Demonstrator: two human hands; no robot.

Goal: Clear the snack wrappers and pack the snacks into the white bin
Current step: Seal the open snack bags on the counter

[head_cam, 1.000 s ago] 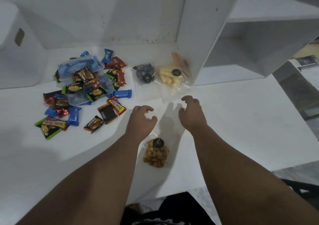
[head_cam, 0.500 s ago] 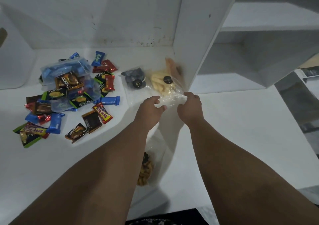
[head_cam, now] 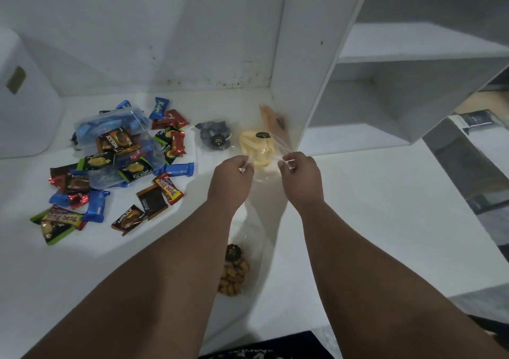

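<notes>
Pinching the near edge of the clear bag of yellow snacks [head_cam: 257, 149], your left hand [head_cam: 232, 178] and right hand [head_cam: 300, 176] each have fingers closed on its plastic, one at either corner. The bag lies on the white bench [head_cam: 371, 207] against the shelf's upright panel [head_cam: 303, 69]. Just left of it sits a bag of dark cookies [head_cam: 214, 138]. A bag of brown snacks [head_cam: 234, 273] lies between your forearms. Wrapped candies [head_cam: 118, 165] are scattered farther left, near the white bin [head_cam: 24, 97].
</notes>
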